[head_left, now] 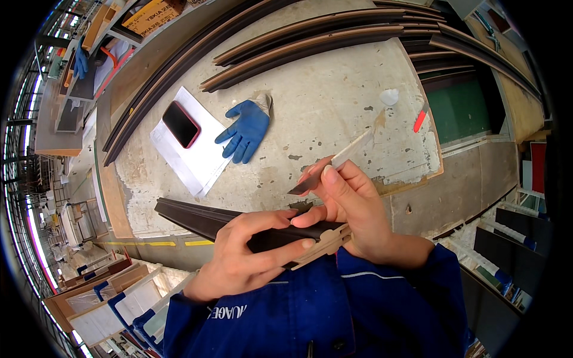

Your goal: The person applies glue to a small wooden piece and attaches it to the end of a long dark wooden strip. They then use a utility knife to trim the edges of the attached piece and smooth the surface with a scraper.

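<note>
A dark brown moulding strip (191, 216) with a pale cut end (325, 246) lies across the front of my body. My left hand (248, 247) is closed around it near that end, fingers over its top and side. My right hand (352, 209) grips a knife (352, 149) with a whitish handle; its dark blade slants down to the left, above the moulding and apart from it. The thumb and index finger pinch the knife, while the lower part of this hand rests by the moulding's end. My palms hide part of the moulding.
On the worn worktable (334, 101) lie a blue work glove (248, 128), a phone (181, 124) on white paper sheets (197, 164), a red-handled tool (421, 119) and a whitish lump (389, 96). Several dark mouldings (310, 45) line the far side. Racks (143, 298) flank me.
</note>
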{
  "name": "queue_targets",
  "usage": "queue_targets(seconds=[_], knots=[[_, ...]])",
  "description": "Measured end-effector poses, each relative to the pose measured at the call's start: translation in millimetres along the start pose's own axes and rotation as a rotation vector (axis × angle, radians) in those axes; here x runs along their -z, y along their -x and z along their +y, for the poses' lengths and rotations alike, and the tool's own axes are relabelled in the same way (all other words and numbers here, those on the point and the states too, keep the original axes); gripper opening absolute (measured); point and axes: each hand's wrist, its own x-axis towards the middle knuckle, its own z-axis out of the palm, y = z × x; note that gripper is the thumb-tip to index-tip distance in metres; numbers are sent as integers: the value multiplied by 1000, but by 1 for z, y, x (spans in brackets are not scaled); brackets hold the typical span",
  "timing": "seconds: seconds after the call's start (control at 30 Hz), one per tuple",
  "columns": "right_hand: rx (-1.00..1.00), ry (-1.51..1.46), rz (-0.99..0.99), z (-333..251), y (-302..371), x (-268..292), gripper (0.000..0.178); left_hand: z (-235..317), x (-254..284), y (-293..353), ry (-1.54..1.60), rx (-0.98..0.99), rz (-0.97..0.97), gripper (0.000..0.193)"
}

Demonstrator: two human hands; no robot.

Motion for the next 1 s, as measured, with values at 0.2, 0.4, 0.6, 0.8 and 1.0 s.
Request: queue_targets(seconds=[0.2, 0.4, 0.6, 0.8, 1.0], knots=[[-3, 10, 0, 0, 0, 1, 27, 1, -2, 0, -16, -1, 17, 47], [-6, 1, 1, 0, -1, 1, 27, 0, -3, 0, -9, -16, 24, 46], [2, -7, 0, -1, -1, 1, 27, -2, -2, 1, 27, -18, 7, 48], [6, -5, 9, -1, -1, 2, 27, -5, -2, 1, 99, -32, 21, 49], [-11, -4, 47, -1, -3, 5, 26, -9, -2, 2, 151, -26, 12, 43]])
